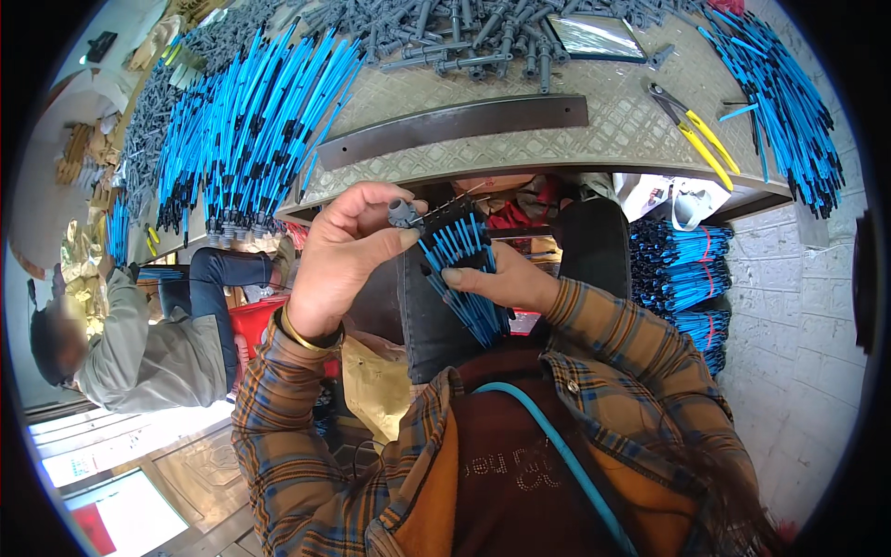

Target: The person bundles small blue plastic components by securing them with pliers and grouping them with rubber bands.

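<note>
Above my lap, my right hand (506, 278) is wrapped round a bundle of thin blue rods (453, 243) with black ends, tilted with its upper end toward the table. Thumb and fingers of my left hand (348, 246) pinch a small grey plastic fitting (403, 213) beside the bundle's upper end. A few thin bare tips stick out of that end, close to the fitting. Whether the fitting touches one of them I cannot tell.
On the table (631, 111) lie a heap of grey plastic fittings (464, 37), a fan of blue rods (251, 130), a dark curved strip (455, 127) and yellow-handled pliers (696, 139). More blue rods (780, 111) lie far right. Tied bundles (691, 269) are stacked below. Another person (153, 353) sits left.
</note>
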The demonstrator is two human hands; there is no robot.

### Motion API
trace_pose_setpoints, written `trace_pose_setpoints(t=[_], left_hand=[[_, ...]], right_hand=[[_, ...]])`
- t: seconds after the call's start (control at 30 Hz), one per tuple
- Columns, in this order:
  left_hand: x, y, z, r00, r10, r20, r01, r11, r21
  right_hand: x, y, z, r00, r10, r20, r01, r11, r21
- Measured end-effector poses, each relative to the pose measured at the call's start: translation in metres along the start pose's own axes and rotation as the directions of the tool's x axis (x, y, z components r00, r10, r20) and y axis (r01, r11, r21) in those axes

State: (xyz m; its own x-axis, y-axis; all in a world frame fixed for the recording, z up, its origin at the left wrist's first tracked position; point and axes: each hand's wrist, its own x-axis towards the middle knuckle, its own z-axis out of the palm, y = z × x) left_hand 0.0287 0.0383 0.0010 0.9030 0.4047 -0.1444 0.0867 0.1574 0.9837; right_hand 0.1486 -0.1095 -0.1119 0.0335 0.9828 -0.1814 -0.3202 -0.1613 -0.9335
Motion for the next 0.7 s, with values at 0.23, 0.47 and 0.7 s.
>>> trace_pose_setpoints(t=[0.23, 0.47, 0.7], left_hand=[[0.0, 0.002, 0.002, 0.997, -0.017, 0.081, 0.019, 1.0, -0.019], [-0.004, -0.01, 0.01, 0.999, 0.039, 0.003, -0.039, 0.999, 0.038], [-0.009, -0.03, 0.018, 0.965, 0.216, -0.151, -0.159, 0.934, 0.32]], right_hand=[[0.002, 0.005, 0.0, 0.996, -0.087, -0.014, 0.088, 0.996, 0.036], [-0.001, 0.004, -0.002, 0.996, -0.078, -0.046, 0.077, 0.997, -0.009], [-0.008, -0.005, 0.002, 0.993, -0.066, -0.093, 0.064, 0.998, -0.027]])
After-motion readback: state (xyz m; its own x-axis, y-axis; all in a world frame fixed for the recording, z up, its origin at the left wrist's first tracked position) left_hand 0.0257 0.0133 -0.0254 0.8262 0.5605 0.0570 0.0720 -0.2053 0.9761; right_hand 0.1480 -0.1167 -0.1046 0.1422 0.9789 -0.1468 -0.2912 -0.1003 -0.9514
